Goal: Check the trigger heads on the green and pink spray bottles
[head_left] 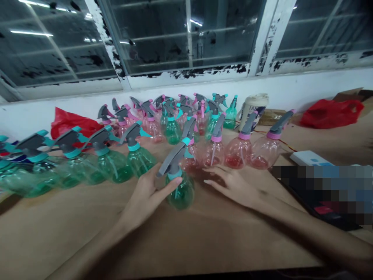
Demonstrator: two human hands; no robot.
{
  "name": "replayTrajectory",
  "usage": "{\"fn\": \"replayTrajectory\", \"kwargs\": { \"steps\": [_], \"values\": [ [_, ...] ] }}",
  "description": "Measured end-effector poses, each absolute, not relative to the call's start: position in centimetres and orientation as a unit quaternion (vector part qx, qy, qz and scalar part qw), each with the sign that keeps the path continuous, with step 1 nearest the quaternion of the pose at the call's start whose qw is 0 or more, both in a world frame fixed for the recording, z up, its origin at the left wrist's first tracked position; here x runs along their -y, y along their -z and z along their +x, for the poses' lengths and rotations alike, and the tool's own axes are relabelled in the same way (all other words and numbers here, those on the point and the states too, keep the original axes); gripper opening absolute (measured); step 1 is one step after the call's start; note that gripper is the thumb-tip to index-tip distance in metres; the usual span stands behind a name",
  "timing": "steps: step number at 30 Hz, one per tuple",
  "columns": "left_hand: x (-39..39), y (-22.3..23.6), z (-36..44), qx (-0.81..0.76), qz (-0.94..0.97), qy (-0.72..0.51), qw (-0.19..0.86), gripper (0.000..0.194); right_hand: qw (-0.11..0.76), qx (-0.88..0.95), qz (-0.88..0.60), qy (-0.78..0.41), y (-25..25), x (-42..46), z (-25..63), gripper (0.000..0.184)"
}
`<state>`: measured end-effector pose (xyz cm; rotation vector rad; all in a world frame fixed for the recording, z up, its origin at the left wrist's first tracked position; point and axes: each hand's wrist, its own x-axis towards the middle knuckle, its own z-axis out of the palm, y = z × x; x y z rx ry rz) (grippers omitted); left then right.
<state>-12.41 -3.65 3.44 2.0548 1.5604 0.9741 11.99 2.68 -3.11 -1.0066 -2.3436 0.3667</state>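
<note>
My left hand [148,194] is wrapped round the neck of a green spray bottle [181,193] with a grey and teal trigger head. This bottle stands upright at the middle of the table. To its right, my right hand [233,184] is held low with fingers apart and nothing in them. Just beyond those fingers stand pink spray bottles [238,151] with grey heads and pink collars. A row of green spray bottles [116,165] runs off to the left of my left hand. Each bottle I can see into holds a little coloured liquid or tint at the bottom.
More pink and green bottles [172,130] crowd together at the back by the wall. Red plastic bags [330,113] lie far right and far left. A white cup [253,111], a white box [310,158] and a dark, partly pixelated object [314,202] are on the right.
</note>
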Motion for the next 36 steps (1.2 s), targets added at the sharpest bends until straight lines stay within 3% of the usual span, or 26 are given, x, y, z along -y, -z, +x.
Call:
{"fn": "replayTrajectory", "kwargs": {
  "steps": [3, 7, 15, 22, 31, 36],
  "values": [
    [3.4, -3.7, -13.4, -0.597, 0.72, -0.331, 0.123, 0.033, 0.308, 0.85, -0.41, -0.117, 1.2, -3.1, 11.0, 0.038],
    [1.9, -3.9, -14.5, -0.62, 0.709, -0.33, 0.064, 0.032, 0.303, 0.817, -0.479, -0.101, -0.5, -3.9, 9.0, 0.059],
    [-1.7, -4.7, -14.5, -0.611, 0.728, -0.307, 0.05, 0.025, 0.327, 0.788, -0.513, -0.098, -0.9, -5.9, 5.2, 0.088],
    [-3.7, -4.8, -15.5, -0.613, 0.732, -0.293, 0.054, 0.023, 0.32, 0.789, -0.517, -0.089, 0.0, -7.1, 4.5, 0.07],
    [-4.6, -4.2, -16.1, -0.614, 0.723, -0.31, 0.069, 0.028, 0.302, 0.804, -0.506, -0.081, -0.3, -7.3, 5.0, 0.071],
    [-4.4, -3.4, -16.2, -0.604, 0.723, -0.327, 0.069, 0.032, 0.282, 0.822, -0.488, -0.087, -0.7, -6.9, 5.6, 0.063]
  ]
}}
